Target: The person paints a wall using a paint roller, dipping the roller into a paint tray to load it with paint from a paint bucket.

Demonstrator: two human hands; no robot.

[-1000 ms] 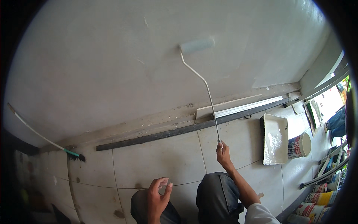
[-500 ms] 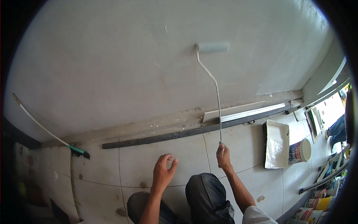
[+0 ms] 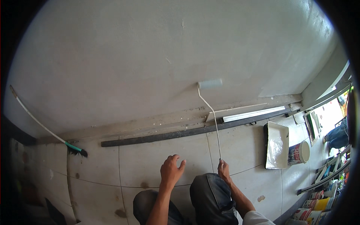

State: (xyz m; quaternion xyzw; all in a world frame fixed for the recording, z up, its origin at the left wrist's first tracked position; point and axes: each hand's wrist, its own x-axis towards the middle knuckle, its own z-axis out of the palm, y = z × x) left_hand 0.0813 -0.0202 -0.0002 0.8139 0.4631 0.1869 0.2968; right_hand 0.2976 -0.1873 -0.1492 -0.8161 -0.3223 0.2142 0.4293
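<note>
My right hand is wrapped round the lower end of a long-framed paint roller. Its pale sleeve rests against the lower part of the grey wall, a little above the skirting. In front of my left knee hovers my left hand, fingers apart and slightly curled, holding nothing. To the right of my right hand, a shallow paint tray coated with wet whitish paint lies on the tiled floor. A round paint bucket stands against its right side.
A long dark bar and a white strip lie along the wall's foot. At the left, a green-headed broom leans on the wall. Several paint cans stand at lower right. Another person's legs show at far right.
The roller sleeve has moved down the wall, and my right hand has come down and nearer my knee with it. My left hand stays raised, slightly further right in the picture.
</note>
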